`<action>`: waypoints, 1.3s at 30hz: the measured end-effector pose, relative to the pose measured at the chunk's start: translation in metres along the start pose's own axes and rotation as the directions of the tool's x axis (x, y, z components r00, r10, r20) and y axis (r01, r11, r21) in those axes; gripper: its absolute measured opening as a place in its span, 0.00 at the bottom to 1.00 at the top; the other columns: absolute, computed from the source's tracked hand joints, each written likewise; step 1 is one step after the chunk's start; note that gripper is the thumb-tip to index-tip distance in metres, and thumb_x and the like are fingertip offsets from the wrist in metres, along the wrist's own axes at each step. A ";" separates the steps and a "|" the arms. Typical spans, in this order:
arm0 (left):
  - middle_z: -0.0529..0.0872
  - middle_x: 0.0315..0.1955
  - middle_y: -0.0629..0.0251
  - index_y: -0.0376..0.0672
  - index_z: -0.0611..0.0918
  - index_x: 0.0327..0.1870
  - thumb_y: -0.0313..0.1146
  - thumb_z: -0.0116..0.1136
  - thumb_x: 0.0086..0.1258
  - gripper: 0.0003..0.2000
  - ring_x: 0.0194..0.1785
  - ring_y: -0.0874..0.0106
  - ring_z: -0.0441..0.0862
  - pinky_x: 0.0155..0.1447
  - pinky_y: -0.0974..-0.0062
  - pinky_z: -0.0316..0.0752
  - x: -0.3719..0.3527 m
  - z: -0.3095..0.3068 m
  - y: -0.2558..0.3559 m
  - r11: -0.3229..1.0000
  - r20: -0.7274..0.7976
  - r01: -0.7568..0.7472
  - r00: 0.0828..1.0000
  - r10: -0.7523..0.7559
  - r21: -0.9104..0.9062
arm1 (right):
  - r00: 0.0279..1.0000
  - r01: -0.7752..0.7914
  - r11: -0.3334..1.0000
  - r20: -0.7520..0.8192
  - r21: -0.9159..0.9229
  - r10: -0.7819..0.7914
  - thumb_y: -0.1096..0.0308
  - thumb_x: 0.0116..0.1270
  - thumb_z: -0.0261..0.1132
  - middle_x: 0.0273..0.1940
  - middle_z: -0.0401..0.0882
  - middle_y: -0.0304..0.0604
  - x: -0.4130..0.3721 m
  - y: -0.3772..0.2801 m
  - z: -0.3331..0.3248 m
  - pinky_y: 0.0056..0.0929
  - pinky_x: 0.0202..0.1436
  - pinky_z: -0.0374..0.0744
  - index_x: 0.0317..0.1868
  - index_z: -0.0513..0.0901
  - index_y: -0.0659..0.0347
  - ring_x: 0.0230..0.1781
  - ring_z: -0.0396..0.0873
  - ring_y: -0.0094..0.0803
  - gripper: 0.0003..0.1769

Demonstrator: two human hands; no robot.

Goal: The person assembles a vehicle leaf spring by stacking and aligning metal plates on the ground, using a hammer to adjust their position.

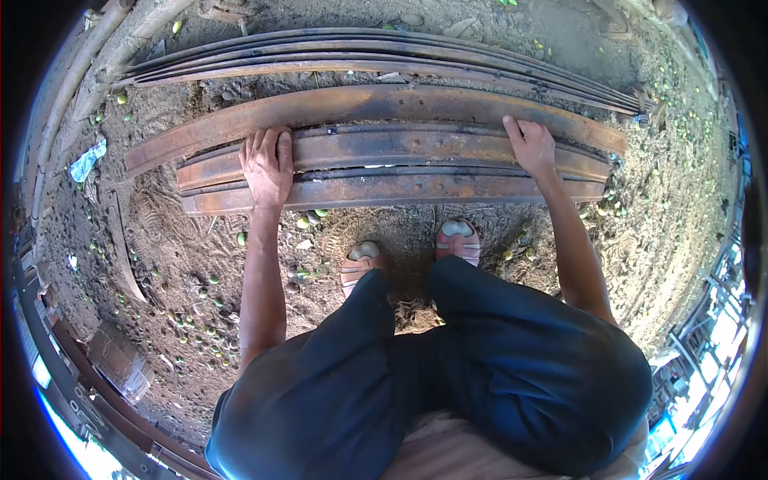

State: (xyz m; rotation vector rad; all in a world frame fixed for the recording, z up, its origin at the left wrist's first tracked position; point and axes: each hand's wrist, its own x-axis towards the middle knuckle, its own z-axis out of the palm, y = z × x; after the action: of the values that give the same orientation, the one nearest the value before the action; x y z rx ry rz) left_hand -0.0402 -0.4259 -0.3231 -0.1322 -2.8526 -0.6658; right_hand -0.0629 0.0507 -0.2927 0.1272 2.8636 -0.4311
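Observation:
Several long, rusty steel bars lie side by side on the dirt in front of my feet. My left hand [268, 166] is curled over the left part of the middle rusty steel bar [400, 146], its fingertips at the far edge. Toward the other end, my right hand [532, 146] grips the same bar, thumb stretched along it and fingers folded over. Parts of the fingers are hidden, so the exact grip cannot be seen. A wider rusty bar [360, 104] lies just beyond, and another flanged bar [400, 188] rests nearest my feet.
Farther out lies a bundle of thin metal rods [384, 54]. My sandalled feet [458, 240] stand close behind the bars. Small green fruits [200, 328] are scattered on the soil. A cardboard box [116, 360] sits at the lower left, and wooden poles [68, 96] line the left side.

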 end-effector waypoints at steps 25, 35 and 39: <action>0.86 0.43 0.56 0.44 0.84 0.44 0.40 0.53 0.77 0.11 0.54 0.54 0.80 0.69 0.51 0.66 -0.003 0.002 -0.004 0.997 0.040 0.074 0.996 -0.074 0.018 | 0.997 0.058 0.998 -0.058 0.015 -0.057 0.47 0.77 0.57 0.31 0.82 0.61 0.001 0.008 0.008 0.53 0.43 0.77 0.31 0.83 0.65 0.37 0.81 0.61 0.28; 0.85 0.47 0.52 0.41 0.85 0.46 0.39 0.56 0.74 0.12 0.56 0.54 0.80 0.67 0.52 0.67 -0.005 -0.005 0.000 0.991 -0.033 0.077 0.997 -0.074 0.110 | 0.977 0.197 0.978 -0.102 0.074 -0.189 0.49 0.79 0.57 0.41 0.84 0.62 0.012 0.048 0.031 0.46 0.46 0.78 0.47 0.86 0.66 0.42 0.83 0.58 0.25; 0.84 0.50 0.54 0.42 0.86 0.45 0.38 0.60 0.53 0.18 0.60 0.56 0.78 0.73 0.51 0.65 -0.018 0.017 -0.021 0.994 -0.001 0.025 1.000 -0.025 0.106 | 0.854 0.507 0.763 0.111 -0.400 -0.509 0.55 0.83 0.52 0.47 0.85 0.57 0.036 0.127 0.056 0.41 0.56 0.78 0.63 0.82 0.62 0.49 0.82 0.48 0.23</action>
State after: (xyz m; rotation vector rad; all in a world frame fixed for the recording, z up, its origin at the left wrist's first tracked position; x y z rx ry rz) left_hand -0.0283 -0.4376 -0.3514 -0.0795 -2.8865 -0.5169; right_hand -0.0700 0.1568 -0.3893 -0.7469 2.8817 0.1110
